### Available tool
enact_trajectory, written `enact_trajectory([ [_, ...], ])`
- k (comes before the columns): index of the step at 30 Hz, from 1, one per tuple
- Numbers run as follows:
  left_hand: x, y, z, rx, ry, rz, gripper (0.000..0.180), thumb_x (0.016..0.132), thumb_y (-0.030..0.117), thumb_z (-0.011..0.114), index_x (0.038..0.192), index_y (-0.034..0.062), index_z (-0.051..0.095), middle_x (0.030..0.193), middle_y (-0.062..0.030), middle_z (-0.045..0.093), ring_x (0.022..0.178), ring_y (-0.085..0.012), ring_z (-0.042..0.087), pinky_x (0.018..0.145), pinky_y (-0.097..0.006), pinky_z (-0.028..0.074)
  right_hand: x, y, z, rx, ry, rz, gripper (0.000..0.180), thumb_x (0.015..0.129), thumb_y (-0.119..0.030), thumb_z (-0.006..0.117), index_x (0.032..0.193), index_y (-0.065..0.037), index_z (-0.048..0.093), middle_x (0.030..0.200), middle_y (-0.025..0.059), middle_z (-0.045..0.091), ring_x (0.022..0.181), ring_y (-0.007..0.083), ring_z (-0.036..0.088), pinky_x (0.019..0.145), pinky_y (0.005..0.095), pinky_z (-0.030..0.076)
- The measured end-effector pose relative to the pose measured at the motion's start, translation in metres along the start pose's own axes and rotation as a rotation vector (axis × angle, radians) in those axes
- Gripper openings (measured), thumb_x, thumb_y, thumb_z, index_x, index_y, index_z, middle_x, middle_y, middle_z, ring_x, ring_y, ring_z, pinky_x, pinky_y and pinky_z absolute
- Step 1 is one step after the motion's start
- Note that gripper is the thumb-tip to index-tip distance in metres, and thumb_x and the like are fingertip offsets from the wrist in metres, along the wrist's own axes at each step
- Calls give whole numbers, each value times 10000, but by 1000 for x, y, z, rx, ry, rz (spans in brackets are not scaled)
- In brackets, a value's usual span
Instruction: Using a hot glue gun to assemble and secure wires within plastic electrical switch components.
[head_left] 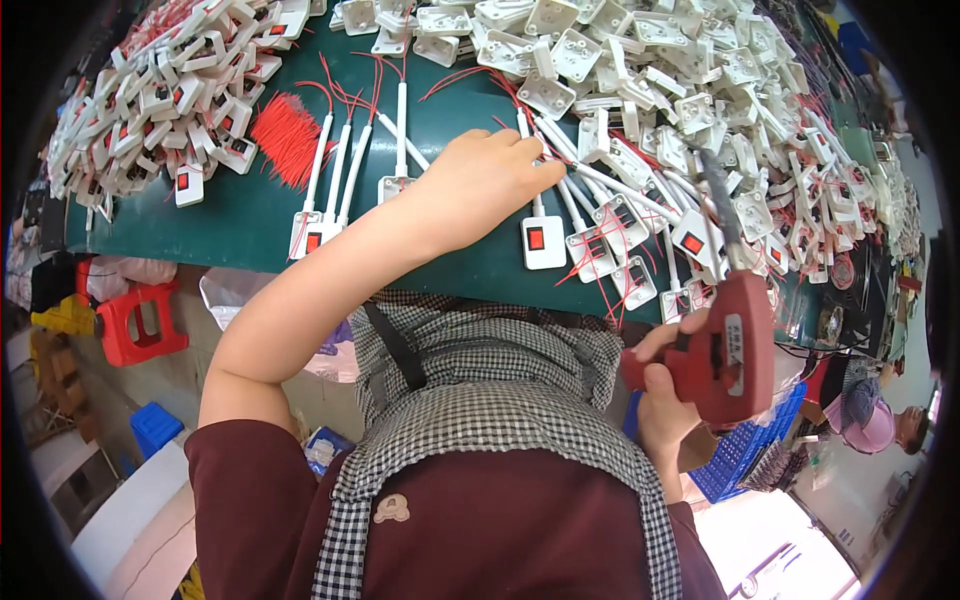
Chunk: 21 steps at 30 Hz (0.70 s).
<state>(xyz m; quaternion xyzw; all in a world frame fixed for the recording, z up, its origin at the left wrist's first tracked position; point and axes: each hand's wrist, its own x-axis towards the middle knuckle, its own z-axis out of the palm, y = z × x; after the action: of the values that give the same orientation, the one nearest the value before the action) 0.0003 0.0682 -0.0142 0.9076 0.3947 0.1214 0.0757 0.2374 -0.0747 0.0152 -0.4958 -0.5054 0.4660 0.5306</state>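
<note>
My left hand (478,195) reaches over the green table, its fingers closed around the white stem of a switch unit (544,243) with a red rocker switch in its square housing. My right hand (662,408) grips a red soldering gun (735,345) by its handle. The gun's long metal barrel points away over the parts at the right. Beside the held unit lie several opened switch housings (592,256) with thin red wires and white stems. More stemmed units (342,180) lie left of my forearm, and one opened housing (393,187) is partly hidden behind it.
Piled switch housings (165,120) with red rockers fill the far left, next to a bundle of red wires (289,140). White plastic shells (600,50) heap at the far right. Below the table stand a red stool (142,325) and a blue crate (745,450). Another person (870,425) is at right.
</note>
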Motion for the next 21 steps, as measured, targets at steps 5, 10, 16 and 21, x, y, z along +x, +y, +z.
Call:
enact_trajectory([
  [5,1,-12,3,35,9,104,148,719,94,583,862,59,599,880,-69,565,828,-230,603,702,-355,482,-3,8,5,64,2,20,580,772,-48,674,1242,-11,337,1104,101,436,691,178,561,569,274,489],
  [10,10,-24,3,152,35,368,100,689,104,601,785,76,595,817,-37,566,770,-189,602,685,-333,483,-5,6,13,125,43,-7,569,781,-42,663,1242,-4,332,1116,108,437,748,193,581,601,279,502],
  [16,-11,-27,-4,230,65,456,165,663,142,623,756,73,506,871,-45,530,745,-171,596,590,-281,513,-8,3,22,-44,-14,-7,503,789,6,619,1210,7,344,1085,115,472,864,210,599,719,282,519],
  [21,-16,-33,-1,-91,12,313,150,714,89,588,840,44,520,919,-79,546,799,-251,610,671,-341,520,-10,21,26,-111,-52,45,533,764,20,654,1202,5,352,1076,137,522,893,218,602,772,298,514],
])
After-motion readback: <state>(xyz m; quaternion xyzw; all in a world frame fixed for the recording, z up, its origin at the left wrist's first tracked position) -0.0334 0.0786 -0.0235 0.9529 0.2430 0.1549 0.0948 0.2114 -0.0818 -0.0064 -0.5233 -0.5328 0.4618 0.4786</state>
